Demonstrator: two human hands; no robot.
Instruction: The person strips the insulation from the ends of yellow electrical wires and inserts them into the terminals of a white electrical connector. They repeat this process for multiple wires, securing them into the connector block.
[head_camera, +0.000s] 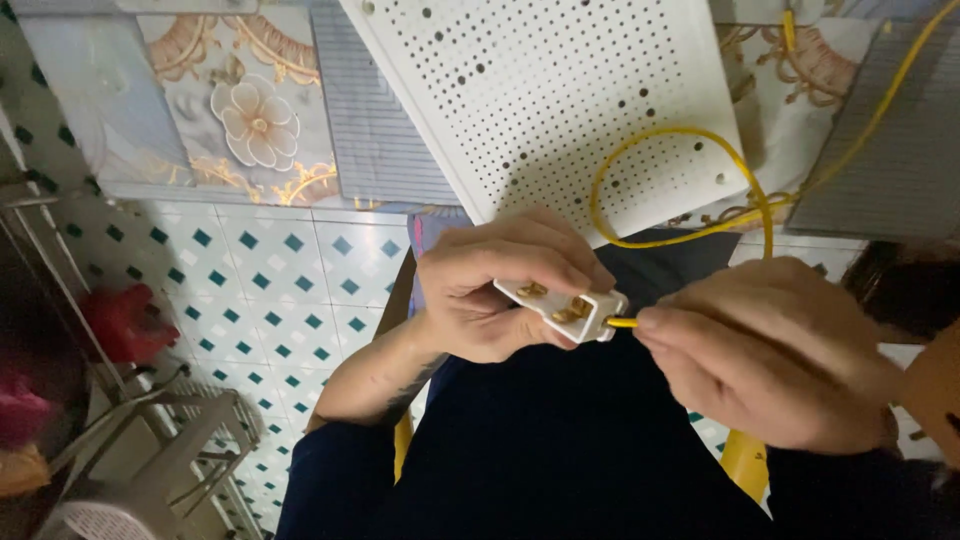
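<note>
At the bottom of the frame, nearest the camera, are the person's dark sleeves and lap. Just above, at centre, the left hand (490, 290) is closed around a white plug (563, 310), an opened half-shell with brass contacts showing inside, held tilted with its open face up. To its right, the right hand (775, 350) pinches the end of a yellow wire (680, 180) between thumb and fingertips, the tip touching the plug's right edge. From there the wire loops up in a wide arc across the middle right of the frame and trails off toward the upper right corner. The step in hand looks like feeding the wire end into the plug; doing it well would mean keeping the shell steady, pinching close to the tip so it does not bend, and lining it up with a brass contact. Whether the wire end is stripped cannot be told. Behind the hands, at upper centre, a white perforated board (540, 90) lies at an angle. Beyond it are panels with a cream flower pattern (255, 120) at upper left. Lower left shows a floor (260, 290) of white tiles with teal diamonds, a red object (125, 320) and a metal rack (150, 420), both dim and blurred.
</note>
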